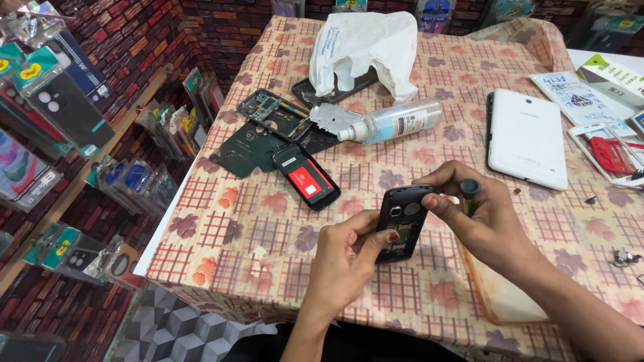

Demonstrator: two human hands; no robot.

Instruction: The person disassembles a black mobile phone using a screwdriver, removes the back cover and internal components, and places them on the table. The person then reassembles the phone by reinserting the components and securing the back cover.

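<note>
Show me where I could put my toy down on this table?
Bare checked cloth lies left of the left hand, below the red-labelled black battery. More lies between the clear spray bottle and white tablet. The far-left parts and right edge are crowded.

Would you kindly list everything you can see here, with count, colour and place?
Phone body: one, black, held upright between both hands.
Screwdriver: one, dark handle, in the right hand.
Battery: one, black with red label, flat on the table.
Phone frames and covers: several, dark, left of the bottle.
Spray bottle: one, clear, lying on its side.
Plastic bag: one, white, far end.
Tablet: one, white, face down, right.
Tablecloth: one, checked with flowers.
Packaged phone cases: many, hanging on the left wall.
Left hand: grips the phone body.
Right hand: holds the screwdriver against the phone body.
</note>
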